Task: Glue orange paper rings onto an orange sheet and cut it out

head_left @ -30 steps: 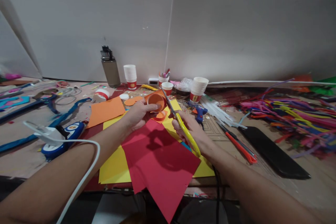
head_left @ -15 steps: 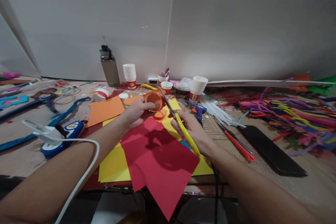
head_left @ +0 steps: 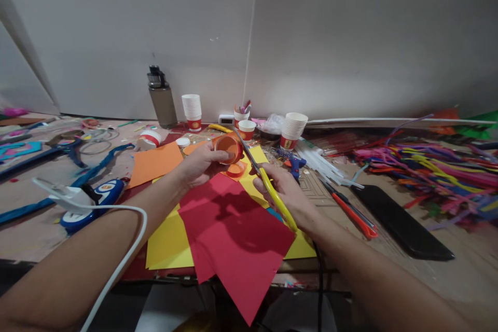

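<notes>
My left hand (head_left: 204,163) grips an orange-lined paper cup (head_left: 226,149) by its rim, the thumb inside and the opening turned toward me. My right hand (head_left: 280,187) is closed around yellow-handled scissors (head_left: 275,198). Their blades point up and left, beside the cup's right edge; whether they touch it I cannot tell. Just below the cup lies an orange ring-shaped piece (head_left: 236,169). Red paper sheets (head_left: 237,238) lie under both hands, over yellow sheets (head_left: 170,244).
Orange paper (head_left: 155,163) lies left, near a blue tape measure (head_left: 93,207) and a white charger (head_left: 72,199). Cup stacks (head_left: 293,129), a bottle (head_left: 162,104) and a blue glue gun (head_left: 295,163) stand or lie behind. Rightward are red-handled scissors (head_left: 356,212), a black phone (head_left: 402,220) and pipe cleaners (head_left: 436,171).
Almost nothing differs. The cup in my left hand has turned very slightly, while the scissors stay beside it.
</notes>
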### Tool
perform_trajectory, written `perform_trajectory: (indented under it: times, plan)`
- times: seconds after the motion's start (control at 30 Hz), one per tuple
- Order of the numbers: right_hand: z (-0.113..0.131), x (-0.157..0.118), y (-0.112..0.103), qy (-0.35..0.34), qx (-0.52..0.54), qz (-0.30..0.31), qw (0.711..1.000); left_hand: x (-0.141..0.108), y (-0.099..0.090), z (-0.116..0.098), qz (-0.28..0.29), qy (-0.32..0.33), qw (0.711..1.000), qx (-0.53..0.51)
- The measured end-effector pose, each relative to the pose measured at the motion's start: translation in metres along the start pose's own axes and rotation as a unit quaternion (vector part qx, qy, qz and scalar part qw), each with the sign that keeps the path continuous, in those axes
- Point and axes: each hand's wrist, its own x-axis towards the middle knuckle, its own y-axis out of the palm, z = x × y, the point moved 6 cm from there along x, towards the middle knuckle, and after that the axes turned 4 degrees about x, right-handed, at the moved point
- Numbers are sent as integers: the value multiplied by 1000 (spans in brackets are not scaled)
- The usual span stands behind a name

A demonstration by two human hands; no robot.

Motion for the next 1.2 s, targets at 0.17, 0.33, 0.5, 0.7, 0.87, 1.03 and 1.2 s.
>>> perform_trajectory:
  times: [0.17, 0.33, 0.5, 0.7, 0.87, 1.03, 1.2]
  plan:
    - [-2, -1, 0, 10, -35, 1, 999, -1, 4, 1, 29, -14, 999, 5]
    - [1, 0, 0, -1, -42, 2, 999, -1, 6, 1, 35, -15, 999, 11]
    - [2, 0, -1, -8, -37, -2, 999, -1, 4, 0, 39, -20, 999, 31]
    - [1, -1, -1, -13, -35, 3, 999, -1, 3, -3, 58, -20, 997, 52]
    - [2, -2, -1, -11, -46, 4, 999, -2, 3, -6, 67, -23, 996, 58]
    - [0, -2, 0, 2, -28, -5, 1000, -1, 1, -9, 17, 6, 999, 42]
    - [-7, -2, -1, 50, -11, -23, 998, -3, 0, -4, -86, 45, 995, -33]
